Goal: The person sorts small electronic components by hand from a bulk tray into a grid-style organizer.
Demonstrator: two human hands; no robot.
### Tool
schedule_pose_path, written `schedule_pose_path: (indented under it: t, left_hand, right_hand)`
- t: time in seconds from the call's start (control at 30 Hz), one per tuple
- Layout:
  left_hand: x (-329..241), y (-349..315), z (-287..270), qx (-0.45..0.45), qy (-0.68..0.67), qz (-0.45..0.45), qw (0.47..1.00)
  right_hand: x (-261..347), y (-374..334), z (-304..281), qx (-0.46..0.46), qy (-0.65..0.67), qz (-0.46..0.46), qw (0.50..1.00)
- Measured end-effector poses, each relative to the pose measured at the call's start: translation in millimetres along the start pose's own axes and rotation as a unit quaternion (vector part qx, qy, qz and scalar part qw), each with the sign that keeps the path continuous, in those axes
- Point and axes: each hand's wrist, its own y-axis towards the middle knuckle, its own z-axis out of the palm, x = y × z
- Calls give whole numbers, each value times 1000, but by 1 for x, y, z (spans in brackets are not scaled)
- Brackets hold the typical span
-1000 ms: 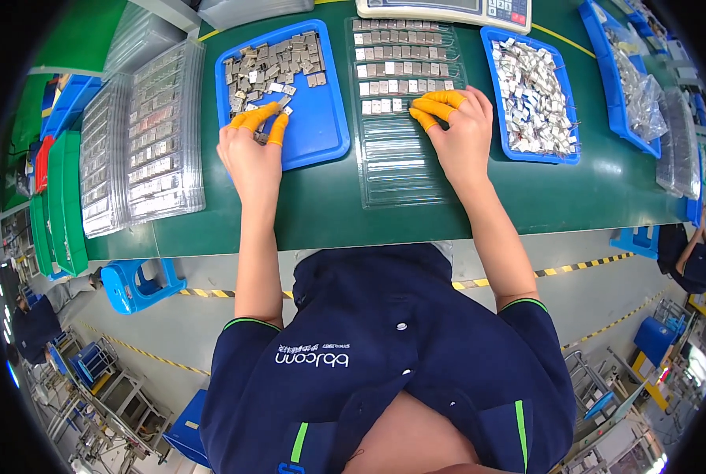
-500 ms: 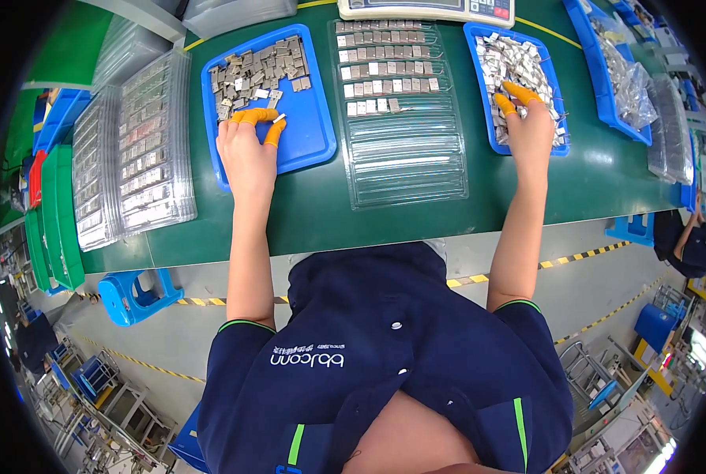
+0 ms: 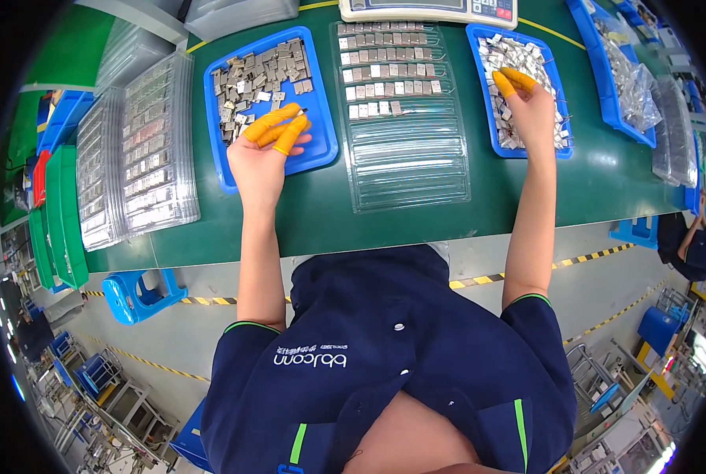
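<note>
My left hand (image 3: 262, 154), with yellow finger cots, is raised over the front right part of the left blue tray (image 3: 327, 148). Its fingers are pinched around a small light piece, mostly hidden. Flat silvery metal pieces (image 3: 280, 62) lie loose in that tray. My right hand (image 3: 533, 110) wears yellow cots too and reaches over the right blue tray (image 3: 568, 126), heaped with small white-and-silver pieces (image 3: 519, 54). Thumb and finger are drawn together there; what they grip is hidden. Between the hands lies a clear plastic blister tray (image 3: 407, 170), its far rows holding similar pieces.
A scale (image 3: 416, 11) stands behind the blister tray. Filled clear trays (image 3: 144, 158) are stacked at the left, beside green bins (image 3: 67, 217). At the right a blue bin (image 3: 606, 87) holds bagged parts. Blue stools (image 3: 136, 296) stand below the table edge.
My left hand has risen and shifted right, away from the pieces in its tray. My right hand has moved slightly, its fingertips now farther up and left and closer together.
</note>
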Motion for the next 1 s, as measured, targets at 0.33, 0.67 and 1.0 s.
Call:
schedule_pose_path:
  t: [0.33,0.67,1.0]
  left_hand:
    - [12,-2,12,28,-73,80,994]
    - [10,-10,20,33,-67,100,992]
    - [-2,-26,39,138,-151,13,979]
  right_hand:
    - [-20,14,12,-43,-5,-5,999]
    - [54,-33,8,-48,78,-72,993]
    - [95,-81,65,164,268,-46,948]
